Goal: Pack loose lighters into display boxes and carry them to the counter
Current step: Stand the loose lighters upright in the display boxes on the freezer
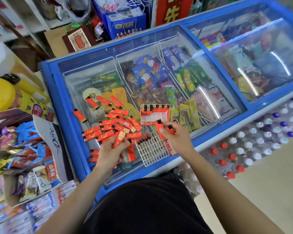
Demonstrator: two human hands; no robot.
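Observation:
Several loose red lighters (108,127) lie scattered on the glass lid of a blue freezer (159,48). My left hand (110,150) grips one red lighter (118,139) at the near edge of the pile. My right hand (176,137) pinches two red lighters (164,129) just above a white grid tray (152,149), which holds a short row of lighters at its far left corner. Beyond it stands a red display box (155,114) with one row of lighters along its back and bare white cells in front.
Sweets and chocolate bags (29,149) crowd a rack at the left. Packs of bottled water (252,146) sit stacked below the freezer's right front. Boxes and gift bags (125,26) stand behind the freezer. Pale floor (260,200) shows at the lower right.

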